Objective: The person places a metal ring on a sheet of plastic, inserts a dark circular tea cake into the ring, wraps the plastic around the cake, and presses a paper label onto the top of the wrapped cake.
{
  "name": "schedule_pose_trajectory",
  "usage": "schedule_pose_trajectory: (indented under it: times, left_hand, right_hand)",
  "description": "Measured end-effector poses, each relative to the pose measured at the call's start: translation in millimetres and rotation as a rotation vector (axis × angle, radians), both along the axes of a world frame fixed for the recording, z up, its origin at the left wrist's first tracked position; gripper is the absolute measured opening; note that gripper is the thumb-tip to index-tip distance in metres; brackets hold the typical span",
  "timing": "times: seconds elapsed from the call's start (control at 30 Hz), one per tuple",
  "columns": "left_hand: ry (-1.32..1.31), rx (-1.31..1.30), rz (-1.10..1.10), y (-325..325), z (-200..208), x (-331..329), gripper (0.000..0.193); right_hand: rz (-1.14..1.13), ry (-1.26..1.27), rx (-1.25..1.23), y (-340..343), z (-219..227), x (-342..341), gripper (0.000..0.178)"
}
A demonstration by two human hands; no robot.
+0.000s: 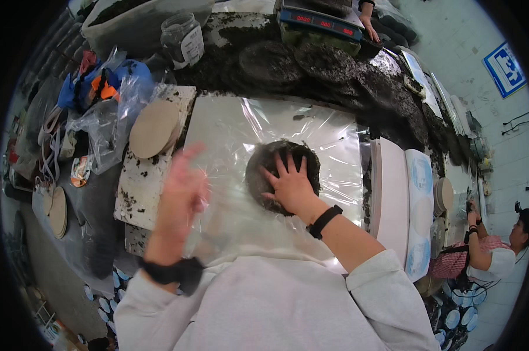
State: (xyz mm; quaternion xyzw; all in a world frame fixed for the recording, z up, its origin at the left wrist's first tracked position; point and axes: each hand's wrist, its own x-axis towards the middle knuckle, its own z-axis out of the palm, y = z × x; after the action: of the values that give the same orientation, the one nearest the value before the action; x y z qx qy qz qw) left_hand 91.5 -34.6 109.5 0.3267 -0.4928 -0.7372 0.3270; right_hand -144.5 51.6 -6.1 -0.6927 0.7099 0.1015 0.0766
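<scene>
The right hand lies splayed flat on a dark round cake amid clear film; the blurred left hand hovers loosely open, seemingly empty.

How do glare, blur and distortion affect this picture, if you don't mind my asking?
In the head view, motion blur smears the left hand, while the right hand on the dark round cake is fairly sharp; in the head view, white glare streaks cross the clear film; in the head view, the blue-and-white wall sign leans, and the fisheye image ends in black corners.
</scene>
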Motion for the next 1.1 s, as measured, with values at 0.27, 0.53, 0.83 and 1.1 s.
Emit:
schedule_pose_trajectory:
  times: [0.27,0.53,0.83,1.1]
  left_hand:
    - [-0.469,-0.956,-0.208,37,-152,-17,0.117]
    - [-0.293,-0.989,-0.753,10,-60,-118,0.021]
    - [-0.537,-0.975,-0.403,14,-129,-140,0.011]
    - [-0.671,-1.108,-0.627,30,-111,-133,0.055]
  right_hand:
    - [0.047,-0.006,-0.038,26,7,22,0.072]
    - [-0.089,-0.268,0.007,35,-8,13,0.056]
    - [0.061,-0.2,0.26,31,42,5,0.03]
    - [0.284,-0.362,-0.212,73,31,-63,0.028]
